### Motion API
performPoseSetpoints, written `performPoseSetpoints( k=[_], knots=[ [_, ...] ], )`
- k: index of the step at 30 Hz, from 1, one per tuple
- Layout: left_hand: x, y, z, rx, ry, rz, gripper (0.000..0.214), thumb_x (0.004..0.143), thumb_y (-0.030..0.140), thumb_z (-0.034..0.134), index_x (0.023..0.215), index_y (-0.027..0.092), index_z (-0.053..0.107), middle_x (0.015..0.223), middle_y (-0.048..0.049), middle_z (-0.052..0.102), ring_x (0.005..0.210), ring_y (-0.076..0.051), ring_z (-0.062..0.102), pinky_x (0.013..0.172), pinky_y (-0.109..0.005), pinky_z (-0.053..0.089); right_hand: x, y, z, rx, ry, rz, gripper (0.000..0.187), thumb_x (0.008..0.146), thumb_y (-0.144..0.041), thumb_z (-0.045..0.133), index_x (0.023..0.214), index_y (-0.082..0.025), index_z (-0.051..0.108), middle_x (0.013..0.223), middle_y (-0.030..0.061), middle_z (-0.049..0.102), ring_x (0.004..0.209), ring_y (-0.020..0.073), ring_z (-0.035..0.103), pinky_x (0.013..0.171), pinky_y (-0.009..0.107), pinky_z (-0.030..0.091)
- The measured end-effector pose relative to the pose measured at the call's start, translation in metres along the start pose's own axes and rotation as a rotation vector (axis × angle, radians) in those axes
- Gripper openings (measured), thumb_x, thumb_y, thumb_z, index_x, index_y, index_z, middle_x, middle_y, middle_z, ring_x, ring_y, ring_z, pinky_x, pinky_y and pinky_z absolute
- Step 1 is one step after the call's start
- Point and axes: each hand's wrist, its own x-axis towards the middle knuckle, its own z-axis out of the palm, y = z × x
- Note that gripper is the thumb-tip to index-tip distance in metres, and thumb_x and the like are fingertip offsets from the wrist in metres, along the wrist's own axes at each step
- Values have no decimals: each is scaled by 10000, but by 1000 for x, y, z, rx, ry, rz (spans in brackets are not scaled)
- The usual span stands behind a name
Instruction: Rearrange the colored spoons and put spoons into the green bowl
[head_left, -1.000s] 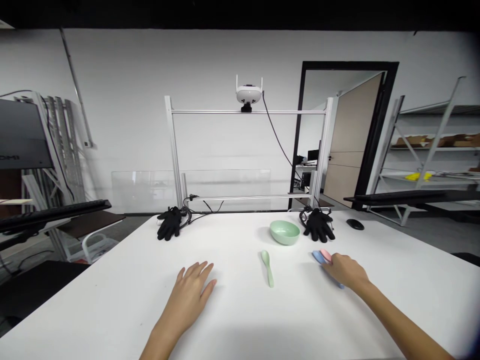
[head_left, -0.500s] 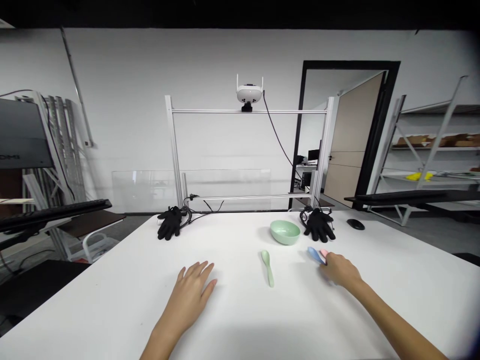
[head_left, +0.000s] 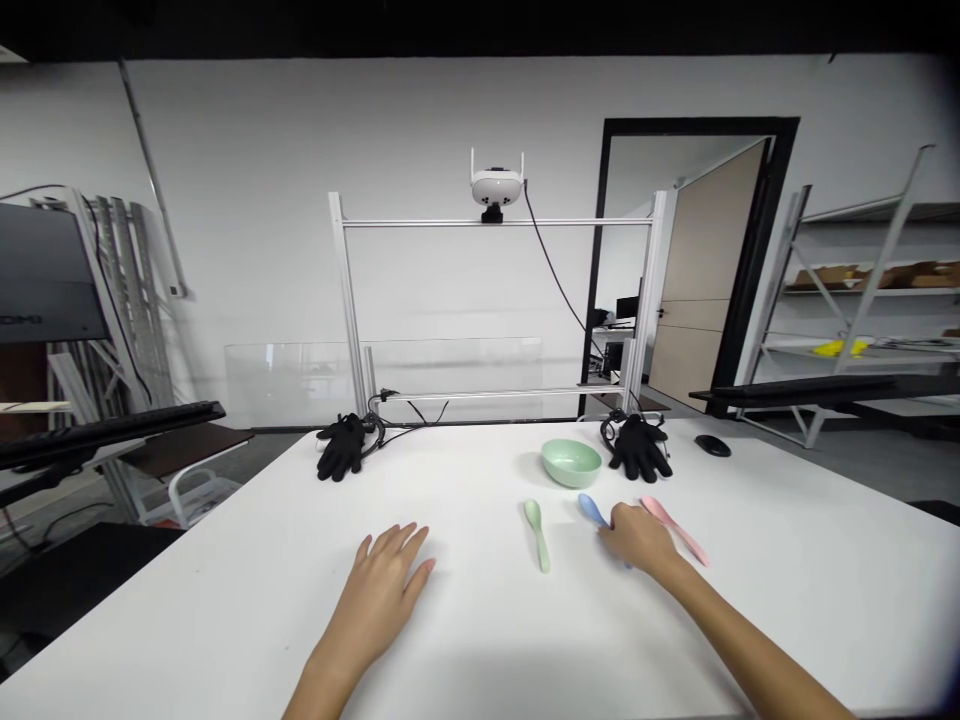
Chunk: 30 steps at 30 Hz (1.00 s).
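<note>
My right hand (head_left: 639, 538) is closed around the middle of a blue spoon (head_left: 591, 508), whose bowl points away toward the back. Just right of that hand, a pink spoon (head_left: 679, 530) lies slantwise on the white table (head_left: 465, 640). To the left of the blue spoon rests a light green spoon (head_left: 538, 535), its bowl end facing the back. Behind the spoons stands a green bowl (head_left: 571, 464). My left hand (head_left: 386, 585) hovers over or lies on the table, fingers spread, holding nothing; the green spoon is the nearest spoon to it.
Black gloves with cables lie at the table's back, one on the left (head_left: 342, 446) and one on the right (head_left: 639, 448). A black mouse (head_left: 712, 446) sits at the far right. A metal frame (head_left: 495, 223) carrying a white device (head_left: 496, 187) rises behind the table.
My right hand has moved left with the blue spoon, away from the pink spoon, which now shows in full. My left hand has stayed in place.
</note>
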Motion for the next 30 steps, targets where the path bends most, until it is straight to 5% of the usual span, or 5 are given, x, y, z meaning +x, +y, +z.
performPoseSetpoints(
  k=[30],
  knots=[
    [-1, -1, 0, 9, -11, -1, 529, 1052, 476, 358, 1484, 232, 544, 1538, -91, 556, 1450, -330, 462, 1190, -596, 340, 0, -2, 12, -70, 17, 0, 253, 885, -293, 471, 977, -137, 647, 1042, 177, 698, 978, 320, 687, 728, 377, 462]
  ],
)
